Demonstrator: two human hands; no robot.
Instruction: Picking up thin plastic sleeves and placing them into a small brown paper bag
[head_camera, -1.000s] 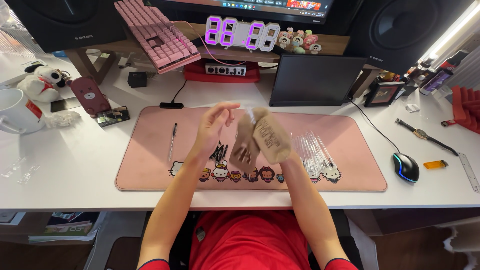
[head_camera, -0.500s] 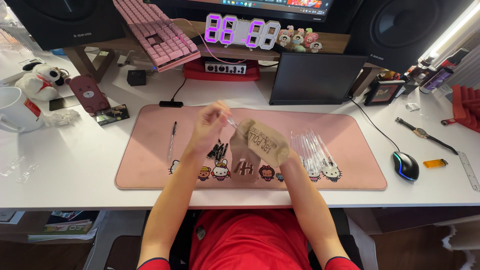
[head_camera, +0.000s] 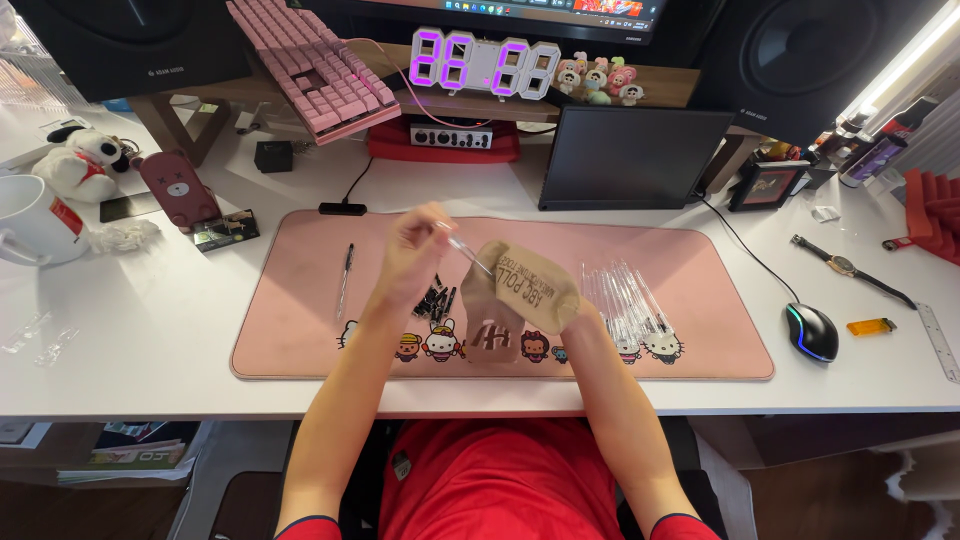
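Hands meet above pink desk mat (head_camera: 300, 330): left hand (head_camera: 412, 252) pinches clear pen tube (head_camera: 466, 253), right hand (head_camera: 560, 305) grasps brown paper bag (head_camera: 520, 290); black pen parts (head_camera: 435, 300) lie beneath

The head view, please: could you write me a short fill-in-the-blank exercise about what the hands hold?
1. The left hand pinches a clear ____ tube.
2. The right hand holds a ____ paper bag.
3. Both hands are above the ____ desk mat.
4. A single pen lies to the ____ of the left hand.

Missing words: pen; brown; pink; left
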